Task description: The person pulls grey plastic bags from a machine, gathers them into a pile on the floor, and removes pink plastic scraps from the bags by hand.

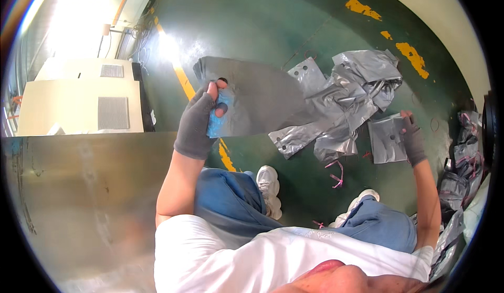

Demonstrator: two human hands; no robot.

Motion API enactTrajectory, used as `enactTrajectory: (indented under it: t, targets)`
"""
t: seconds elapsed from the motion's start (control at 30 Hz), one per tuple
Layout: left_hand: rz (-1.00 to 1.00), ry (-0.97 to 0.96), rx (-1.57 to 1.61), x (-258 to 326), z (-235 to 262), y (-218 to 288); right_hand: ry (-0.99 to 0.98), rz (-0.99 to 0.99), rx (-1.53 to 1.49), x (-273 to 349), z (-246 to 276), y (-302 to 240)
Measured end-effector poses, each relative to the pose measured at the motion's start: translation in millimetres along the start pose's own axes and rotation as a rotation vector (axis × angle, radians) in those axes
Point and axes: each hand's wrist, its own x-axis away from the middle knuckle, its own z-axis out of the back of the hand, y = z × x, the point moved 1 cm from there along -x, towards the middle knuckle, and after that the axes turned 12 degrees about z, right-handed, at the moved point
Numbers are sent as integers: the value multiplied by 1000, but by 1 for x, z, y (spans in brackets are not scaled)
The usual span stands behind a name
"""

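Observation:
My left hand (197, 120), in a grey glove with bare fingertips, is closed on the near end of a grey plastic bag (262, 96). A shiny blue patch (219, 112) shows beside its fingers. The bag stretches out to the right, toward a crumpled heap of silver-grey plastic bags (346, 104) on the floor; whether it joins the heap I cannot tell. On the right, my gloved right hand (412, 138) grips the edge of a flat grey plastic bag with round holes (386, 138), low over the floor. Its fingertips are partly hidden.
Pink string (338, 175) lies on the green floor (252, 15) near my white shoes (269, 188). To my left are a metal table (105, 198) and a beige cabinet (79, 104) with vents. More grey plastic bundles (462, 172) lie along the right side.

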Motion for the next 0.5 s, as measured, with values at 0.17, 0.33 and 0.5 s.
enactTrajectory:
  t: [0.17, 0.33, 0.5]
  targets:
    - [47, 25, 108, -1, -19, -4, 90, -68, 184, -44, 138, -100]
    - [103, -135, 137, 6, -22, -16, 245, -139, -661, -85, 188, -174]
    - [105, -135, -50, 9, -39, -4, 705, 346, -464, -99, 189, -234]
